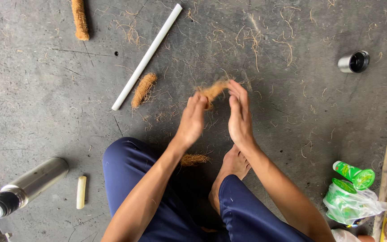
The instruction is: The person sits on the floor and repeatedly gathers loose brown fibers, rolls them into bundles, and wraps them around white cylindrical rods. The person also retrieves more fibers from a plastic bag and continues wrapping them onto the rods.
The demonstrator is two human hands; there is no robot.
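I sit on a grey floor in dark blue trousers, one bare foot [229, 170] under my arms. A tuft of brown coir fibre [212, 91] is pressed between my two palms. My left hand [192, 121] and my right hand [239, 114] face each other, fingers straight, the fibre sticking out at the fingertips. The left hand is blurred. A smaller tuft of fibre [194, 159] lies on the floor by my left forearm. A rolled fibre bundle [143, 89] lies to the left of my hands.
A long white tube [147, 57] lies diagonally at upper left, a thick fibre roll [80, 19] beyond it. A steel flask [25, 187] and a short white stick [81, 192] lie at lower left. A metal cup [354, 62] is at right, green plastic cups in a bag [350, 192] at lower right.
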